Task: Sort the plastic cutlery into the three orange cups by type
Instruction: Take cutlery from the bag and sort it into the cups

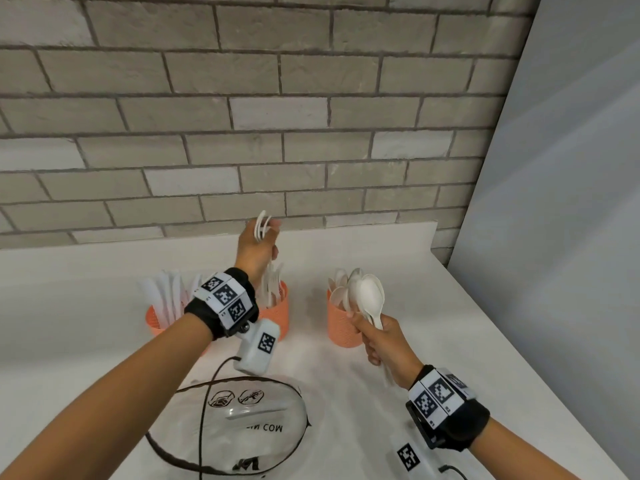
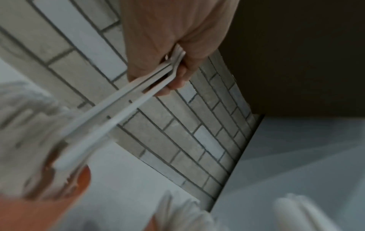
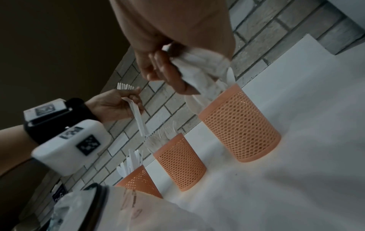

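My left hand point(image 1: 255, 249) is up over the middle cup point(image 1: 277, 311), fingers point(image 2: 173, 81) curled round a few white forks point(image 3: 136, 109), tines up, handles pointing down toward the forks already in that cup. My right hand point(image 1: 382, 341) grips a bunch of white spoons point(image 1: 369, 296) by the handles, bowls up, just in front of the right cup point(image 1: 341, 327), which holds more spoons. Left cup point(image 1: 156, 322) holds knives point(image 1: 168, 296). All 3 cups stand in a row on the white worktop point(image 1: 433, 306) near the brick wall point(image 1: 242, 116). Clear plastic bag point(image 1: 242, 427) lies nearer me.
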Available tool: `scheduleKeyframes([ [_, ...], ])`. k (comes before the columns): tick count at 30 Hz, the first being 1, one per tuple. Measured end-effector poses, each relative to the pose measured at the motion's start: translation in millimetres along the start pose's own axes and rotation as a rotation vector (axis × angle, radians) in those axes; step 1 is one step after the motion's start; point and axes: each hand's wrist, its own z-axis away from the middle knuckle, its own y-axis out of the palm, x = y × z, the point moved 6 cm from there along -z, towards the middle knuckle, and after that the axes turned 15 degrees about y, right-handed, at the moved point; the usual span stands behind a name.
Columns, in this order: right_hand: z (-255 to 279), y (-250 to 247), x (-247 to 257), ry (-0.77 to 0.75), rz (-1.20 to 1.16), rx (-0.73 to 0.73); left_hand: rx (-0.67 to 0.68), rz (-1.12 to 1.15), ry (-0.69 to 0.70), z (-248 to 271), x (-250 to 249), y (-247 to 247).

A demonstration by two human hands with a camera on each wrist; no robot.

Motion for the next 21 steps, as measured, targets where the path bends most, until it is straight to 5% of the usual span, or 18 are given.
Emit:
scheduleKeyframes([
  [9,-3.0,-13.5,2.6,-0.040,-0.020,-0.045,0.106,-0.148,0.153,-10.2,19.8,8.3],
  [21,-2.3,-29.5,8.2,-0.045,-0.066,-0.075,0.182,-0.178,0.122,-3.3,48.8,25.7],
])
